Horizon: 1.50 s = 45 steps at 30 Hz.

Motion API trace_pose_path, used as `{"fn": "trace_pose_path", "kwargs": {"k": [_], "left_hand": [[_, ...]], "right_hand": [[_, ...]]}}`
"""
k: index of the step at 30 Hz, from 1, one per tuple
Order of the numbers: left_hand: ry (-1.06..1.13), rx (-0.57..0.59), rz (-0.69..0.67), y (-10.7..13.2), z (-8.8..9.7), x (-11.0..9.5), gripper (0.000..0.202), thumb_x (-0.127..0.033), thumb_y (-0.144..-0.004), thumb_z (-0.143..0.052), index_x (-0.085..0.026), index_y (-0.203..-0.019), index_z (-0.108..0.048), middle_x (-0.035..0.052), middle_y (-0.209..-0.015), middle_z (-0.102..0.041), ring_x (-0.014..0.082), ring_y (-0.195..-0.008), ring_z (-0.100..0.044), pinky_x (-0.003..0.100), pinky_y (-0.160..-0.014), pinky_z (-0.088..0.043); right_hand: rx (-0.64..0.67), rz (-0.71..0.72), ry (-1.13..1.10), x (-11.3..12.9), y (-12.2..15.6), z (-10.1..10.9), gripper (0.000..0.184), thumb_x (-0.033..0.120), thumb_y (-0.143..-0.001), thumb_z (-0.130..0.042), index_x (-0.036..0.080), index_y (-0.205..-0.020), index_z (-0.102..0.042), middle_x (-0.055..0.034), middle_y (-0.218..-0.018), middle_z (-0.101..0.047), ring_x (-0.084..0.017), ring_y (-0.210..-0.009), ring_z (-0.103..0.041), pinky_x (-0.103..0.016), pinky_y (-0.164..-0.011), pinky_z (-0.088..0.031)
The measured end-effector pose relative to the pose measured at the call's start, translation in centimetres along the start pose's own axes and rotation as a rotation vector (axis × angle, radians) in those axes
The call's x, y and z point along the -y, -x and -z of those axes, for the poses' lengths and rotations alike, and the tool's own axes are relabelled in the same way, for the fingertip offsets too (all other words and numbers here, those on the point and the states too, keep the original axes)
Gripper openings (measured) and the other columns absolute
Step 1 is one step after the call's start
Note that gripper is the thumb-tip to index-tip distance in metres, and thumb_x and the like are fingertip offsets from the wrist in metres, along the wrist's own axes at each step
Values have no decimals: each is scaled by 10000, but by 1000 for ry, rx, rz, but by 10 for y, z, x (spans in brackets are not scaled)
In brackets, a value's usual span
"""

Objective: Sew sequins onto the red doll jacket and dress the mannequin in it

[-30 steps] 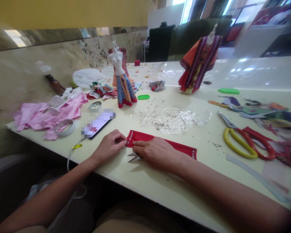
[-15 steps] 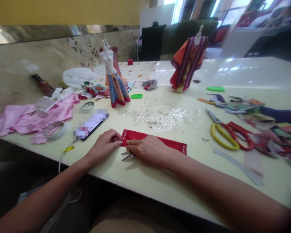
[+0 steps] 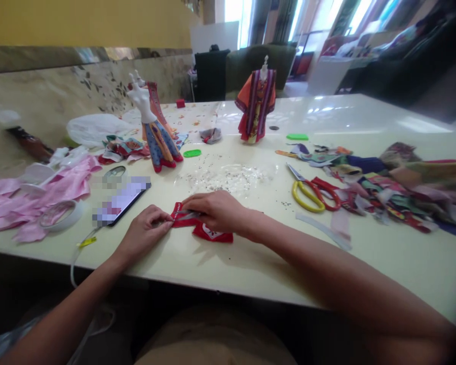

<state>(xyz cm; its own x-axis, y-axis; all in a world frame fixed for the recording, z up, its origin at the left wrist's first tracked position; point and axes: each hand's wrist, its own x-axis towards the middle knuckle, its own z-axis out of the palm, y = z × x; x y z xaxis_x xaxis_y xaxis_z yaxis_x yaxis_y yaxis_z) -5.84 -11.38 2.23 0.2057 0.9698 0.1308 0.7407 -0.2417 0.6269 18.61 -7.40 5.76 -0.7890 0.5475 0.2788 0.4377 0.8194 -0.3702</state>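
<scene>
Far to the left of the red cloth [image 3: 184, 222], pink fabric [image 3: 64, 185] lies heaped at the table's [image 3: 266, 263] edge, with a tape roll [image 3: 76, 215] resting on its nearer side. The phone [image 3: 123, 203] comes next, just left of the cloth, lying flat with its lit screen up, probably so it can be glanced at. Beyond it, a mannequin [image 3: 157, 139] in a blue skirt stands upright, apparently out of the way of the work.

Then the left hand [image 3: 144, 228]: its fingers are pinched together on the cloth's left end, beside the beaded trim, I'd say to keep it from sliding. The cloth itself lies near the table's front edge, within easy reach, a patterned part showing on its near side.

The right hand [image 3: 222, 210] arches over the cloth from the right, fingers close together; a greyish shape shows beneath them, but I cannot tell what they grip, if anything. Behind the cloth are clear plastic and scattered beads [image 3: 231, 177], and farther back a robed figure [image 3: 256, 109]. Well to its right sit large scissors [image 3: 313, 191], then fabric scraps [image 3: 387, 195], seemingly pushed aside to leave working room.
</scene>
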Motion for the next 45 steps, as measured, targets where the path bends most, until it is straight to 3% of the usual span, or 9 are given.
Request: {"fn": "trace_pose_path", "kwargs": {"k": [6, 15, 18, 22, 29, 34, 41, 45], "left_hand": [[40, -14, 43, 1, 3, -1, 239, -439, -823, -614, -206, -869, -645, 19, -909, -607, 183, -840, -571, 291, -739, -419], [136, -58, 85, 4, 4, -5, 298, -493, -813, -619, -196, -843, -620, 11, -843, -600, 171, -766, -548, 282, -693, -407], [99, -76, 57, 4, 4, -4, 316, -500, -862, -549, -196, -810, -620, 16, -849, -588, 177, -795, -547, 293, -727, -402], [97, -83, 61, 4, 2, -3, 294, -485, -804, -616, -193, -832, -595, 19, -849, -593, 182, -782, -554, 289, -699, -416], [220, -119, 69, 5, 1, 1, 314, -489, -798, -637, -187, -840, -566, -4, -772, -580, 162, -727, -549, 267, -672, -425], [250, -229, 50, 7, 5, 0, 318, -497, -849, -571, -183, -803, -563, -2, -792, -552, 159, -758, -514, 259, -711, -411], [304, -373, 32, 15, 5, -1, 387, -498, -927, -440, -206, -678, -389, -36, -644, -356, 135, -609, -360, 256, -575, -318], [230, -424, 6, 18, 0, 3, 335, -476, -944, -408, -206, -753, -464, -30, -659, -374, 144, -613, -371, 268, -574, -316]], "right_hand": [[-225, -160, 7, -16, 21, 29, 256, 171, -887, -492, 179, -1058, -682, -49, -967, -720, -158, -844, -615, -243, -683, -368], [-289, -421, 24, -44, 81, 34, 197, 246, -888, -513, 193, -921, -700, -44, -807, -713, -155, -705, -605, -244, -625, -350], [-316, -478, 25, -50, 90, 39, 197, 264, -883, -508, 191, -877, -691, -31, -749, -703, -145, -642, -579, -241, -590, -329], [-372, -503, 29, -56, 92, 47, 248, 316, -900, -481, 183, -814, -671, -25, -702, -685, -134, -587, -535, -244, -570, -308], [-306, -611, 123, -64, 95, 48, 273, 326, -917, -449, 188, -853, -676, -48, -767, -702, -161, -660, -576, -251, -597, -326], [-277, -633, 182, -66, 95, 47, 267, 311, -913, -449, 192, -867, -684, -58, -789, -706, -168, -683, -589, -251, -601, -320], [-241, -637, 275, -73, 97, 44, 279, 316, -922, -440, 198, -921, -693, -74, -792, -703, -181, -698, -588, -265, -622, -299], [-230, -640, 307, -76, 98, 43, 279, 310, -924, -438, 205, -913, -697, -78, -811, -711, -189, -726, -597, -274, -616, -281]]}}
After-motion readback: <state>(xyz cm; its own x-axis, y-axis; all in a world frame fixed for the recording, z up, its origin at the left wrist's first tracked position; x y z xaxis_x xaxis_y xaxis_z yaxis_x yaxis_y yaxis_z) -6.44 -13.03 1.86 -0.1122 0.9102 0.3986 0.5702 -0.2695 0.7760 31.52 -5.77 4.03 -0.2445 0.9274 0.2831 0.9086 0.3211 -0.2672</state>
